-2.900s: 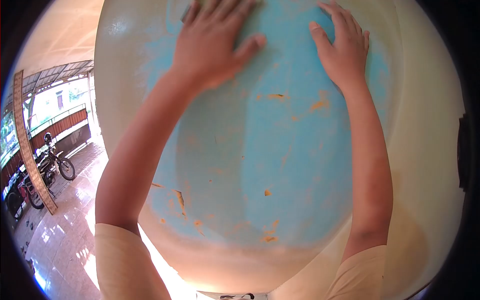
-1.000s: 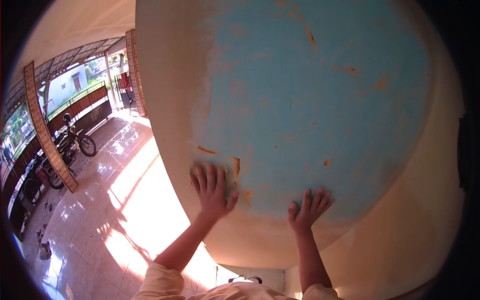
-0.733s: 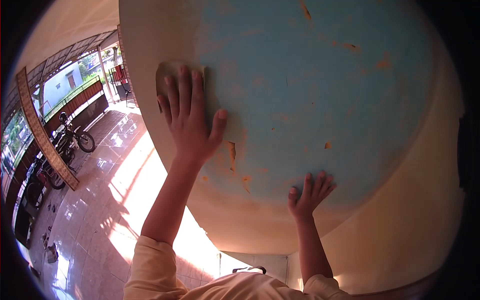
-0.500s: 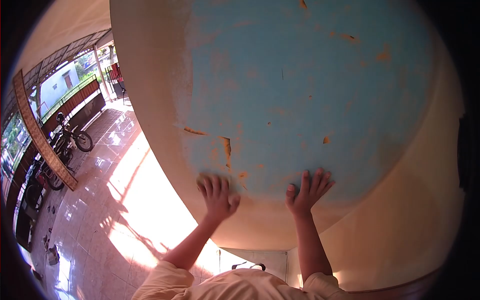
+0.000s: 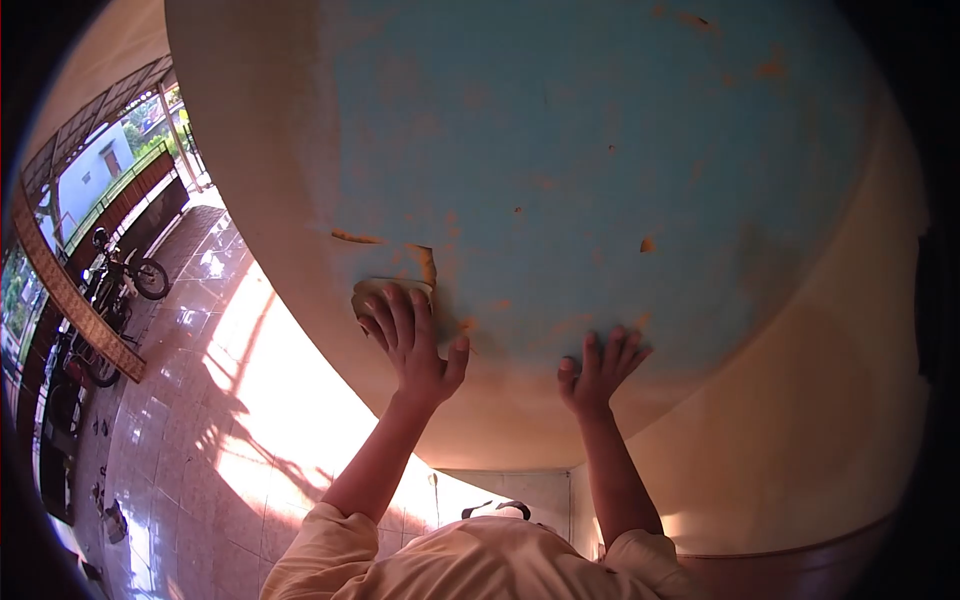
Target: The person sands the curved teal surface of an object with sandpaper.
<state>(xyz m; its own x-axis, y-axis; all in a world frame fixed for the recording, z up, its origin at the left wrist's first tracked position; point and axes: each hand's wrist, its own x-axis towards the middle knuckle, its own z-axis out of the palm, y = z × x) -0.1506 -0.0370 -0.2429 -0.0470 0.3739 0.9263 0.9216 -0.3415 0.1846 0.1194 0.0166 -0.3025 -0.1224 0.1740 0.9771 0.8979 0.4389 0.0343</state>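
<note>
In front of me stands a wall with a large blue painted patch [image 5: 580,130], marked by orange-brown chips and peeled spots. My left hand [image 5: 415,350] presses a brownish sheet of sandpaper [image 5: 364,297] against the wall at the lower left of the patch; the fingers cover most of it. Just above it is a peeled strip [image 5: 428,265] of paint. My right hand [image 5: 598,380] lies against the lower edge of the blue patch with its fingers spread, and nothing shows in it.
Off to the left a tiled floor [image 5: 170,440] lies partly in bright sunlight. Parked motorcycles [image 5: 125,275] stand there near a fence and a patterned post [image 5: 75,290]. To the right a beige wall [image 5: 790,440] meets the painted one. Dark straps [image 5: 510,510] show near my feet.
My left hand has moved up and slightly left along the wall, and the sandpaper under it now shows. My right hand keeps its place on the wall as the view shifts a little.
</note>
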